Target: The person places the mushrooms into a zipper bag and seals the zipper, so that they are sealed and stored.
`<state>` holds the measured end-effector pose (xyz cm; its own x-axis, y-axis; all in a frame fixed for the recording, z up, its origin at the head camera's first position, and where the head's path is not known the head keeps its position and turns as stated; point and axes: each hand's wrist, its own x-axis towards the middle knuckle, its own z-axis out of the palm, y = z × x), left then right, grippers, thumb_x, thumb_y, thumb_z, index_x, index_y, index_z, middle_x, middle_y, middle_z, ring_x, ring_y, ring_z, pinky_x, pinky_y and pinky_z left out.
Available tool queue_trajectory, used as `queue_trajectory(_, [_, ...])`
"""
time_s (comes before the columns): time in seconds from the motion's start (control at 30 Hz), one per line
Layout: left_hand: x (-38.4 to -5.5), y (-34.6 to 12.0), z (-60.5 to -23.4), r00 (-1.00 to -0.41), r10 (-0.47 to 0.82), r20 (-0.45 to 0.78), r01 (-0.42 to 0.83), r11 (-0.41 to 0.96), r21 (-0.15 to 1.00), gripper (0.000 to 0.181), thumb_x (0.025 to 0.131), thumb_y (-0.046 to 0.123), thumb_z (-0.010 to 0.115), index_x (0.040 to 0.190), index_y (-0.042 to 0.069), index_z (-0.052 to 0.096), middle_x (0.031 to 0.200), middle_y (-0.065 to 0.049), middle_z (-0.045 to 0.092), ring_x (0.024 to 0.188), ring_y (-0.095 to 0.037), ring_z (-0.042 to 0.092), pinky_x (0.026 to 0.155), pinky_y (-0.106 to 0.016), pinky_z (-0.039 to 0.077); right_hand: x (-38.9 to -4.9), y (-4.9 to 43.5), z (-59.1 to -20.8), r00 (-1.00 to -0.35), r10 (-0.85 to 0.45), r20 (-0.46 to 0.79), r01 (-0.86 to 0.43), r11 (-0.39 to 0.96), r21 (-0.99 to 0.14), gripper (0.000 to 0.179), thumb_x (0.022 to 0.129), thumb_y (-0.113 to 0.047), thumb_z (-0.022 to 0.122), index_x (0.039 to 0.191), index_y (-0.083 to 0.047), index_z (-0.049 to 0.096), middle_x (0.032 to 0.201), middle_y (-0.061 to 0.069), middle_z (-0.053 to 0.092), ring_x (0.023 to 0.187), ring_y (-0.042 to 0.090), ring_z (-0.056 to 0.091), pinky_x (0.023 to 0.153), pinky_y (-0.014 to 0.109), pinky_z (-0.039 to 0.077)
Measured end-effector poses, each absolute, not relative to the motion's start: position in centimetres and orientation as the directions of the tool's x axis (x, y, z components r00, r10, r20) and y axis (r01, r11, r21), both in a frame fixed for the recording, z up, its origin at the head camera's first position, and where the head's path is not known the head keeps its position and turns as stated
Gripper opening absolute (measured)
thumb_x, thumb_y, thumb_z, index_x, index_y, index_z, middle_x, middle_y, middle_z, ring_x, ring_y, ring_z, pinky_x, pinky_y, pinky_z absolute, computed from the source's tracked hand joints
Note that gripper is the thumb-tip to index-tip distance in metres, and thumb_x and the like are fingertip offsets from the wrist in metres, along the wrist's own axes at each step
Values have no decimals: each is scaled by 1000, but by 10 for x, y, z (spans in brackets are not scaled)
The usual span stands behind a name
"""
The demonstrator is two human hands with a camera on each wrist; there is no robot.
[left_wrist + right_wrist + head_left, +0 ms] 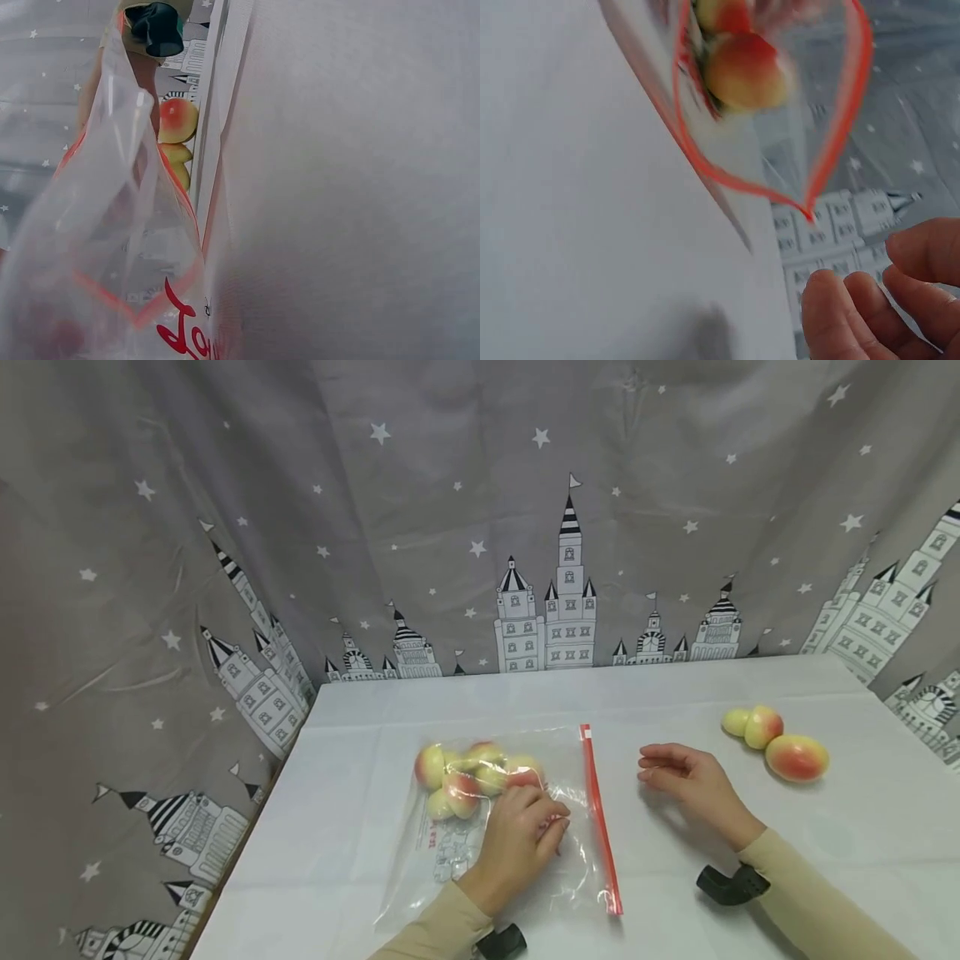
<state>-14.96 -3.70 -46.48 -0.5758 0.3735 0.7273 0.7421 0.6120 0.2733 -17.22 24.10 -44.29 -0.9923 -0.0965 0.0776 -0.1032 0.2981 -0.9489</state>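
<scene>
1. Bag of clear plastic (457, 852) with red edging strip (599, 818): lay on the white-covered table (337, 827), mouth to the right; in the right wrist view the strip stood parted in a loop, giving the right hand a way in, by all appearance.
2. Round, glossy red-and-yellow fruits (430, 766), several: lay inside the bag, clustered at its far part, probably thus leaving the mouth end slack.
3. Left hand (517, 831): over the bag, fingers curled narrow, seemingly pinching its upper film, likely to hold the mouth apart.
4. Right hand (693, 785): beyond the strip, fingers softly bent, thumb parted from them, holding nothing.
5. Oval red-and-yellow fruit (797, 758) and lobed yellow-green-and-red fruit (764, 727) (one piece or two, not determinable): touching on the table, presumably set right for that hand's convenience.
</scene>
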Motion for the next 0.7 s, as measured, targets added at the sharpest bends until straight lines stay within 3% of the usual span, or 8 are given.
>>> queue_trajectory(0.1, [-150, -37, -467, -557, 367, 745, 749, 609, 260, 12, 76, 12, 82, 84, 17, 75, 82, 4, 65, 84, -14, 61, 78, -29, 48, -171, 262, -436, -995, -48, 90, -100, 283, -954, 43, 94, 0, 65, 132, 17, 54, 106, -3, 75, 88, -7, 69, 78, 18, 59])
queue_trajectory(0.2, [-151, -37, -467, -555, 365, 747, 751, 607, 262, 12, 76, 12, 82, 83, 17, 74, 82, 4, 65, 85, -14, 62, 78, -30, 49, -169, 285, -431, -994, -1, 109, -106, 252, -962, 32, 95, 1, 63, 127, 0, 63, 99, -25, 69, 88, -6, 70, 77, 17, 59])
queue_trajectory(0.33, [-150, -38, -467, -563, 360, 744, 748, 605, 274, 11, 77, 12, 81, 84, 17, 74, 83, 4, 65, 85, -15, 62, 77, -30, 49, -166, 312, -426, -988, 60, 144, -126, 237, -963, 32, 96, -2, 64, 114, -28, 65, 98, -28, 69, 86, -6, 70, 74, 16, 58])
queue_trajectory(0.57, [-151, -37, -466, -572, 362, 736, 750, 595, 290, 11, 78, 12, 81, 86, 17, 74, 83, 4, 65, 86, -15, 62, 79, -30, 49, -158, 353, -414, -973, 213, 89, -41, 221, -974, 29, 95, -9, 69, 105, -36, 68, 92, -30, 70, 79, -10, 67, 66, 11, 54])
queue_trajectory(0.7, [-151, -36, -467, -572, 359, 737, 747, 600, 286, 11, 77, 13, 81, 85, 17, 75, 83, 4, 65, 85, -15, 62, 78, -30, 49, -156, 373, -412, -955, 281, 96, -14, 282, -959, 31, 96, -12, 68, 103, -42, 65, 90, -35, 67, 80, -15, 64, 67, 6, 50])
